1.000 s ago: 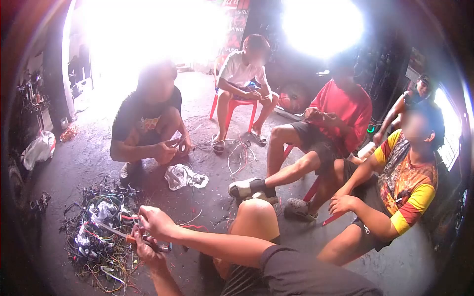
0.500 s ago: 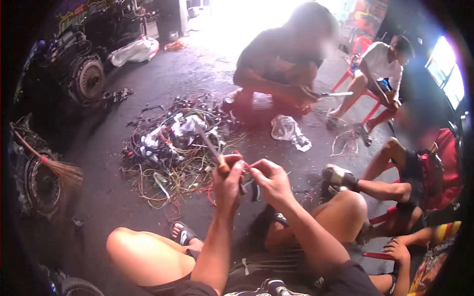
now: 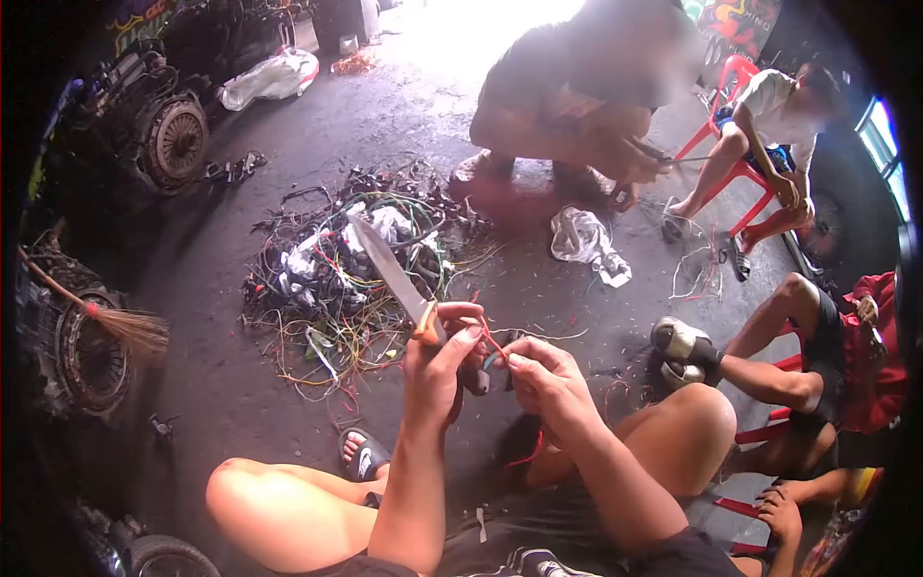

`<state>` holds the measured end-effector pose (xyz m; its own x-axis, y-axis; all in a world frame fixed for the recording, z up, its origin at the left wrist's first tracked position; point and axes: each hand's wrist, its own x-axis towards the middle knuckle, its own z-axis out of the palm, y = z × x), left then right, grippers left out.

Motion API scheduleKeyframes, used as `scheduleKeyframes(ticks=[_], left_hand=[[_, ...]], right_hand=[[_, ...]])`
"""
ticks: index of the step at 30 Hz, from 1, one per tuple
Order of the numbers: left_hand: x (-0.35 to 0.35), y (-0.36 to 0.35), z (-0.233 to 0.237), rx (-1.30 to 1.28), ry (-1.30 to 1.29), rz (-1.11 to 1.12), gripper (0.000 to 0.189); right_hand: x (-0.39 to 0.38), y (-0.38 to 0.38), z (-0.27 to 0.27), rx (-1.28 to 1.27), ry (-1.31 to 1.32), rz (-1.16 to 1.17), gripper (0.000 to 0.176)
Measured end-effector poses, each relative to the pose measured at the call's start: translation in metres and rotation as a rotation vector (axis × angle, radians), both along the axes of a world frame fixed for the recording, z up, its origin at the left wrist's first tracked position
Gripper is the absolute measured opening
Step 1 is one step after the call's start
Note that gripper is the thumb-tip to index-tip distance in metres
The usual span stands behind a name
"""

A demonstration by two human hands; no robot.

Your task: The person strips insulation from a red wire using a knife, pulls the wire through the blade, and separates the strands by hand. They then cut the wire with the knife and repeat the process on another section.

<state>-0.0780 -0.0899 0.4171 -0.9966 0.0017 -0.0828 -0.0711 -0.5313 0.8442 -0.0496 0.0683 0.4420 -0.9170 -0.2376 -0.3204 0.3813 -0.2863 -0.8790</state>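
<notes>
- While the left hand (image 3: 446, 356) is curling its fingers around the orange-handled knife (image 3: 388, 264), the blade is pointing up and away, toward the wire pile (image 3: 336, 279) on the floor (image 3: 216, 288).
- The right hand (image 3: 550, 377) is pinching the red wire (image 3: 489, 335) between thumb and fingertips, its other fingers bending inward.
- The red wire is running between the two hands, just beside the knife handle; the left hand's thumb is pressing near its other end, though whether it is touching the wire is hard to tell.
- A dark, rounded object (image 3: 476, 378) is showing beneath the left hand, mostly hidden by the fingers.
- Both hands are hovering above the floor, between the person's bare knees.
- The wire pile is lying beyond the hands, tangling black, green, yellow and red strands with white scraps.
- To its right, a crumpled white bag (image 3: 588, 245) is lying on the floor, near a crouching person (image 3: 567, 115) who is holding a slim tool (image 3: 694, 159).
- Farther right, a person in a white shirt (image 3: 769, 106) is sitting on a red chair (image 3: 735, 82).
- At the left side, a straw broom (image 3: 125, 330) is slanting against a round metal part (image 3: 91, 356).
</notes>
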Motion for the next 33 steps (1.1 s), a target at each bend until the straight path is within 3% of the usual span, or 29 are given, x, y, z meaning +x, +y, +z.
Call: scheduleKeyframes(ticks=[3, 7, 13, 16, 19, 24, 29, 33], left_hand=[[-0.005, -0.005, -0.004, 0.143, -0.023, -0.052, 0.021], [-0.011, -0.012, 0.000, 0.041, -0.018, -0.126, 0.024], [-0.010, -0.010, 0.005, -0.050, -0.006, -0.218, 0.028], [-0.009, -0.002, 0.011, -0.046, 0.090, -0.191, 0.029], [-0.014, -0.002, 0.025, -0.176, 0.146, -0.172, 0.032], [-0.015, -0.012, 0.071, -0.280, 0.189, -0.178, 0.037], [-0.010, -0.041, 0.092, -0.391, 0.134, -0.263, 0.044], [-0.002, -0.054, 0.096, -0.226, 0.010, -0.437, 0.043]], right_hand=[[-0.001, 0.002, 0.002, -0.171, -0.126, 0.104, 0.016], [-0.002, 0.003, -0.002, -0.184, -0.079, 0.097, 0.016], [0.000, -0.001, 0.003, 0.013, -0.013, 0.032, 0.015], [-0.001, -0.005, 0.003, 0.175, 0.216, -0.065, 0.013], [0.000, -0.019, 0.021, 0.612, 0.541, -0.227, 0.009], [-0.005, -0.031, 0.052, 0.470, 0.577, -0.277, 0.010], [-0.002, -0.040, 0.042, 0.297, 0.595, -0.204, 0.010], [0.015, -0.042, 0.031, 0.238, 0.623, -0.163, 0.011]])
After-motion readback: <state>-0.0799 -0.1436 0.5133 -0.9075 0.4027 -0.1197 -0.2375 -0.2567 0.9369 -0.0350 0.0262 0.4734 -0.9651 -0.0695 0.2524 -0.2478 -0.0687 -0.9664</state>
